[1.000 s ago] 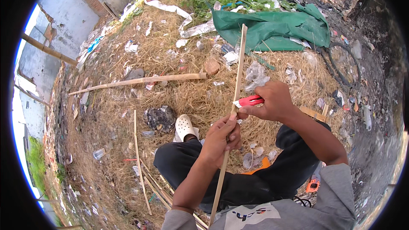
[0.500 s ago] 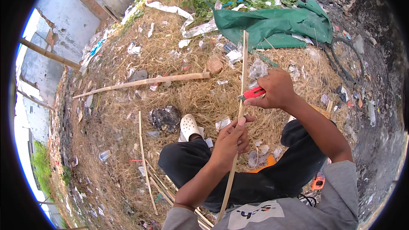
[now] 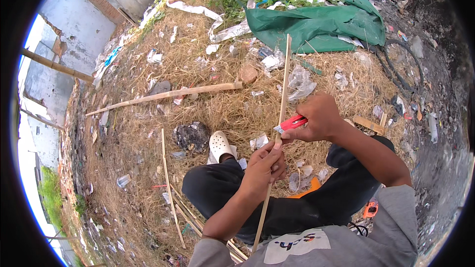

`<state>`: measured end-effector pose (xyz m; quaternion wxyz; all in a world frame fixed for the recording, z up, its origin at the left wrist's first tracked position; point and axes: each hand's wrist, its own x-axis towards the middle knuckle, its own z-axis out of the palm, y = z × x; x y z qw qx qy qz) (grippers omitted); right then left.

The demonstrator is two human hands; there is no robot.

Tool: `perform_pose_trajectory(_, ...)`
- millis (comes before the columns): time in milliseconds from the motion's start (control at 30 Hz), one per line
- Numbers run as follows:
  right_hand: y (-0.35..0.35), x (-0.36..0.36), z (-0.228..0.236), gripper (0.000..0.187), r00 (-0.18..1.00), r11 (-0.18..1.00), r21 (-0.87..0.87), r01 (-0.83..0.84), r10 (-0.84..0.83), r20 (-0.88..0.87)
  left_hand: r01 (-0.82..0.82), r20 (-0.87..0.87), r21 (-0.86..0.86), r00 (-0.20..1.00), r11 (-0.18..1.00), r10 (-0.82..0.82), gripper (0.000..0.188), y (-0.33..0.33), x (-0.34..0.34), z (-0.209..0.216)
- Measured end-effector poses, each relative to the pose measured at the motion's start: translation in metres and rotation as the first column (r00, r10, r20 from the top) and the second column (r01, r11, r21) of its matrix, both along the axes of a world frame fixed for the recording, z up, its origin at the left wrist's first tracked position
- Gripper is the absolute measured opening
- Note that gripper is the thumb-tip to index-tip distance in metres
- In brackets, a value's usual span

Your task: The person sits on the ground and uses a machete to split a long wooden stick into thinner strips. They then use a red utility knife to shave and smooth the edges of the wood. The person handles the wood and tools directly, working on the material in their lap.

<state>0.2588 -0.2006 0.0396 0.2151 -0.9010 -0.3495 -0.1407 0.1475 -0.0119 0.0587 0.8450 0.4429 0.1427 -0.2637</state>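
Observation:
My left hand [image 3: 263, 169] is closed around a long, thin bamboo strip [image 3: 285, 81], which stands tilted in front of me with its lower end by my shirt. In my right hand [image 3: 316, 117] is a red utility knife [image 3: 293, 123], its short blade against the strip just above my left thumb. Both hands are close together over my lap. To the left, another thin strip [image 3: 170, 188] lies on the ground beside a bundle of bamboo strips [image 3: 194, 220], partly hidden by my left arm and leg.
A thicker split bamboo piece [image 3: 168, 96] lies ahead on dry grass. A dark lump [image 3: 192, 136] sits by my white clog [image 3: 219, 146]. Beyond are a green tarp [image 3: 316, 27] and a black hose [image 3: 393, 76]. A short wood block [image 3: 369, 125] lies right, amid litter.
My right hand and the knife have slid down the strip, toward my left hand. My left hand keeps its grip on the strip, nearly in place.

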Motion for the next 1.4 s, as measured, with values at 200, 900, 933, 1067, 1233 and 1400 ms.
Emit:
perform_pose_trajectory(200,-0.008,0.007,-0.003,0.072,0.993,0.998,-0.062,-0.019,0.026,0.117,0.032,0.010,-0.053,0.999,0.998,-0.032,0.034,-0.005,0.000,-0.004)
perform_pose_trajectory(900,-0.043,0.061,-0.005,0.067,0.967,0.972,-0.090,0.218,-0.202,0.155,0.115,-0.020,-0.024,0.993,0.993,-0.115,0.037,-0.020,-0.023,0.002)
perform_pose_trajectory(933,-0.045,0.064,-0.004,0.068,0.963,0.970,-0.089,0.227,-0.209,0.172,0.113,-0.014,-0.029,0.993,0.993,-0.114,0.037,-0.020,-0.024,0.000)
perform_pose_trajectory(1067,-0.055,0.081,-0.005,0.072,0.934,0.946,-0.065,0.316,-0.298,0.199,0.158,-0.022,-0.019,0.987,0.987,-0.158,0.038,-0.022,-0.025,0.004)
perform_pose_trajectory(1233,-0.088,0.106,0.003,0.072,0.805,0.803,-0.068,0.593,-0.589,0.069,0.238,-0.032,-0.077,0.970,0.968,-0.241,0.039,-0.022,-0.036,-0.003)
perform_pose_trajectory(1400,-0.105,0.105,0.014,0.071,0.753,0.756,-0.016,0.654,-0.653,-0.087,0.249,-0.004,-0.093,0.968,0.964,-0.251,0.040,-0.019,-0.047,0.003)
